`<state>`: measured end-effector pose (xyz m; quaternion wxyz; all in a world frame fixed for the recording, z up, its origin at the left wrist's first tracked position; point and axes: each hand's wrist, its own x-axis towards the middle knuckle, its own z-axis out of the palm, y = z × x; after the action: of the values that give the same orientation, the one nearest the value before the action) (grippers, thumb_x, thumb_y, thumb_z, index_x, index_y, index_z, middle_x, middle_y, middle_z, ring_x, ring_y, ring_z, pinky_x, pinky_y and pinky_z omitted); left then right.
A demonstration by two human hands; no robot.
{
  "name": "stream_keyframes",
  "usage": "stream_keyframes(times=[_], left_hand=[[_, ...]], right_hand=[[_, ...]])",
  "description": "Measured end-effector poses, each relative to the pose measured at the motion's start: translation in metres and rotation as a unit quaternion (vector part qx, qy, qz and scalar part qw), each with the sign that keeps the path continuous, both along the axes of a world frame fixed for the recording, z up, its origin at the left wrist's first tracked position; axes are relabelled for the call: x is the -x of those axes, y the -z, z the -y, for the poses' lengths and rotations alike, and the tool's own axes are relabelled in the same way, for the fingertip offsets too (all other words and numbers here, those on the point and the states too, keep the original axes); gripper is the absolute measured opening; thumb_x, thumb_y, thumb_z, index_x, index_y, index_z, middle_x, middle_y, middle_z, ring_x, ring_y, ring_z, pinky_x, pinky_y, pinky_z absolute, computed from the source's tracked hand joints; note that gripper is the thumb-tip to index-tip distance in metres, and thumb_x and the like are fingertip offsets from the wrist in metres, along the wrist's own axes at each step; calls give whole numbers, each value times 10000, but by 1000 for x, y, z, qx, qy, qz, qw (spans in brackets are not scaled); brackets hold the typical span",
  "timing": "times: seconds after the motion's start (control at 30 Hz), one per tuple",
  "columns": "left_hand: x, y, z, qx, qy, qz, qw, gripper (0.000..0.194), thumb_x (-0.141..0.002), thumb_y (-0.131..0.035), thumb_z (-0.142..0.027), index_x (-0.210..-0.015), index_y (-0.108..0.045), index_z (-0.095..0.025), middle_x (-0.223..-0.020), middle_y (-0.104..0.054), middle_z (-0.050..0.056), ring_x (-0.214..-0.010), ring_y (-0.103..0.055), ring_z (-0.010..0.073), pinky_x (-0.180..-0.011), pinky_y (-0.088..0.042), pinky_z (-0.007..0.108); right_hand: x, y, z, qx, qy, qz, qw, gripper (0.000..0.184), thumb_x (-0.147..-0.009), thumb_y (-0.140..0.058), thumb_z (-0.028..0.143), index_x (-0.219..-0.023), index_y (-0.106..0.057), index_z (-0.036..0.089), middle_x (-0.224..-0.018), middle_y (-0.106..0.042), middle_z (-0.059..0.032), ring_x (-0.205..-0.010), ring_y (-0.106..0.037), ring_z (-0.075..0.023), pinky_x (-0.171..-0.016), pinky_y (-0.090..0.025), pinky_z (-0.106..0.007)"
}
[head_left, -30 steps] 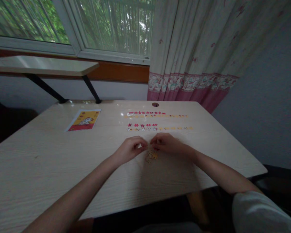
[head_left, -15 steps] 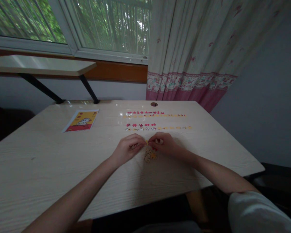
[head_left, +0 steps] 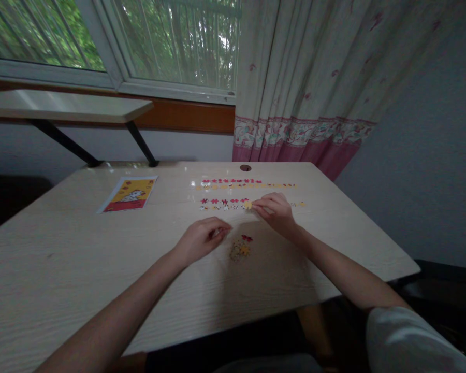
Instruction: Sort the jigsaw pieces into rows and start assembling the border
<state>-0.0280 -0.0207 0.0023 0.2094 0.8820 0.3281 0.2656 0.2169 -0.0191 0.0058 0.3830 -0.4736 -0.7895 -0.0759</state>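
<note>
My right hand (head_left: 276, 212) pinches a yellow jigsaw piece (head_left: 248, 205) over the nearer rows of pieces. My left hand (head_left: 202, 237) hovers low above the table, thumb and fingertips drawn together with nothing visible in them. Just right of it lies a small pile of jigsaw pieces (head_left: 236, 252), mostly pale backs, with a yellow piece (head_left: 244, 250) and a red piece (head_left: 247, 238) face up. Beyond my hands, red pieces (head_left: 224, 201) form a short row, and white and yellow pieces (head_left: 225, 207) line up below it, partly hidden by my right hand.
Farther back run another red row (head_left: 232, 181) and a yellow row (head_left: 217, 187). A picture sheet (head_left: 130, 195) with a white animal on yellow and red lies at left. A raised shelf (head_left: 70, 106) stands at the back left, and a round hole (head_left: 246, 168) is near the far edge.
My right hand has moved from the pile, away from my left hand, up to the nearer rows with a yellow piece. The red piece by the pile is now uncovered. My left hand stays nearly still.
</note>
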Motion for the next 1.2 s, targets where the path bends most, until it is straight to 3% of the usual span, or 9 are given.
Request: stream_keyframes(times=[0.13, 0.27, 0.43, 0.6, 0.7, 0.8, 0.93, 1.2], left_hand=[[2, 1, 0, -4, 39, -72, 997, 194, -829, -456, -200, -903, -634, -180, -852, -675, 37, -714, -596, 132, -641, -445, 226], [3, 5, -1, -29, 44, -110, 993, 199, -830, -449, -204, -910, -630, -183, -831, -676, 36, -697, -603, 139, -633, -444, 230], [3, 6, -2, -36, 51, -136, 989, 194, -840, -437, -195, -895, -622, -182, -824, -670, 37, -695, -602, 146, -630, -440, 232], [3, 6, 0, -24, 59, -130, 990, 205, -843, -446, -217, -921, -633, -190, -844, -671, 40, -740, -609, 152, -668, -446, 237], [0, 5, 2, 6, 45, -90, 995, 215, -839, -460, -237, -925, -650, -185, -818, -674, 38, -697, -598, 140, -638, -443, 229], [-4, 3, 2, 76, -29, 13, 997, 233, -830, -484, -276, -912, -666, -155, -764, -675, 40, -583, -547, 111, -540, -415, 208], [-8, 3, -1, 178, -104, 128, 970, 293, -791, -528, -357, -846, -681, -115, -654, -653, 44, -522, -496, 103, -473, -370, 206], [-14, 5, 0, 269, -94, 190, 939, 233, -698, -577, -358, -702, -640, -134, -608, -608, 20, -524, -476, 103, -480, -338, 209]], right_hand=[[-6, 0, -2, -13, 25, 21, 999, 211, -858, -514, 360, -827, -693, 252, -781, -626, -43, -763, -545, -156, -757, -359, -319], [-5, -1, -1, -14, 16, 31, 999, 209, -862, -512, 361, -841, -691, 256, -769, -626, -37, -743, -542, -148, -748, -349, -317], [-5, -3, -1, -38, 5, 29, 999, 225, -863, -512, 366, -820, -695, 243, -734, -630, -32, -713, -545, -139, -718, -346, -304], [-6, -3, -3, -17, 6, 27, 999, 227, -857, -518, 376, -816, -693, 237, -758, -640, -30, -739, -556, -139, -737, -344, -301], [-5, 0, -4, -6, 3, 26, 1000, 222, -851, -528, 374, -797, -691, 233, -755, -642, -30, -739, -554, -135, -737, -334, -295], [0, 3, -1, 18, -21, 35, 999, 219, -853, -525, 370, -807, -686, 229, -750, -650, -28, -741, -557, -130, -727, -320, -288], [9, 5, 6, 25, -75, 54, 995, 184, -855, -530, 350, -831, -673, 236, -760, -657, -10, -745, -556, -121, -701, -304, -274], [25, 6, 14, -19, -124, 65, 990, 169, -853, -535, 312, -772, -644, 212, -708, -644, 9, -676, -533, -105, -671, -282, -270]])
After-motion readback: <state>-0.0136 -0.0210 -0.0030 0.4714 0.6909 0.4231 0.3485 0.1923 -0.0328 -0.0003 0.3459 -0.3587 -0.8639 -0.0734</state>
